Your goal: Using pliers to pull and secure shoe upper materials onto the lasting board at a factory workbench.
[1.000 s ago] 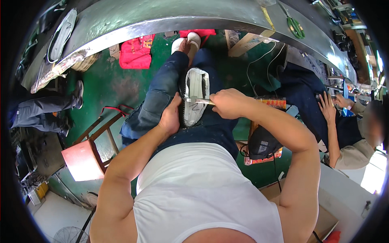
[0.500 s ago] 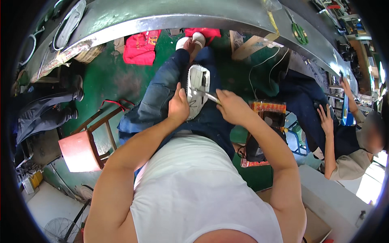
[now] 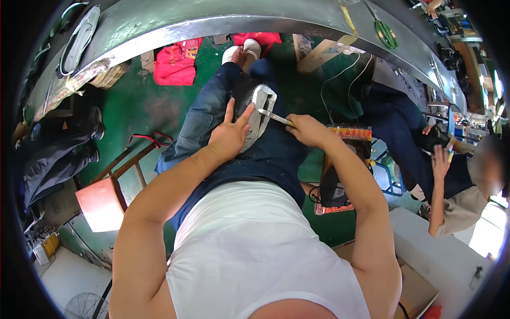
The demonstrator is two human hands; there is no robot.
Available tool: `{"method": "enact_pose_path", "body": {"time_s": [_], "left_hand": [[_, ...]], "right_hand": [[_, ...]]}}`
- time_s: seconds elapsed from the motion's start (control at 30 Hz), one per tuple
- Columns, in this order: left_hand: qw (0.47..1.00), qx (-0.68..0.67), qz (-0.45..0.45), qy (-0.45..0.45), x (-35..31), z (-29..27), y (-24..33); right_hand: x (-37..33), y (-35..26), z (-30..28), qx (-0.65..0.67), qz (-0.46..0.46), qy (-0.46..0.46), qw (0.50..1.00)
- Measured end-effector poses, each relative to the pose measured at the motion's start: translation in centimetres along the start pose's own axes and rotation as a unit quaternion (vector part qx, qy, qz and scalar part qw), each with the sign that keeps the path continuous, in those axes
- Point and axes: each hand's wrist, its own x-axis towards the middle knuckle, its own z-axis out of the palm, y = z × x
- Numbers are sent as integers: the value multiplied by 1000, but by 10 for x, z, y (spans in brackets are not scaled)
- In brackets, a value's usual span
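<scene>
Our right grip (image 3: 303, 129) is closed round the handle of a slim metal hand tool (image 3: 275, 117), its tip slanting far and left to a white shoe-shaped piece (image 3: 257, 128) that lies on our lap (image 3: 255, 173), between the two hands. Our left hand (image 3: 227, 139) is at the left side of that piece, its first two fingers spread apart and one of them close beside the tool's tip; the thumb is hidden, so whether this grip clasps the piece or only steadies it we cannot tell. We judge that the step in hand is working the tool along the upper face or rim of the piece. As we see it, the next move calls for a firm left hand and small, controlled work from the right, with that nearby finger kept clear of the tip. Farther out, a red bag (image 3: 175, 65) lies on the green floor (image 3: 143, 103), to the far left, and a stool (image 3: 100, 204) stands to our near left. Across the far side runs the worktop (image 3: 223, 20), bearing green-handled scissors (image 3: 386, 35) on the right and a pale, sole-shaped item (image 3: 84, 40) on the left. On our right sits a co-worker (image 3: 451, 210).
</scene>
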Motion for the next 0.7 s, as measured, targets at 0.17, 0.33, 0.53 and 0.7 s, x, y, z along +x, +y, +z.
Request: {"method": "enact_pose_path", "body": {"time_s": [0.17, 0.33, 0.53, 0.7], "left_hand": [[997, 20, -22, -71, 6, -11, 5], [998, 9, 11, -64, 9, -10, 0], [990, 28, 16, -138, -1, -30, 12], [987, -151, -33, 42, -15, 7, -15]], "right_hand": [[-8, -11, -18, 118, 17, -4, 993], [23, -42, 3, 37, 30, 81, 996], [6, -36, 11, 71, 17, 85, 994], [-2, -44, 6, 123, 41, 31, 991]]}}
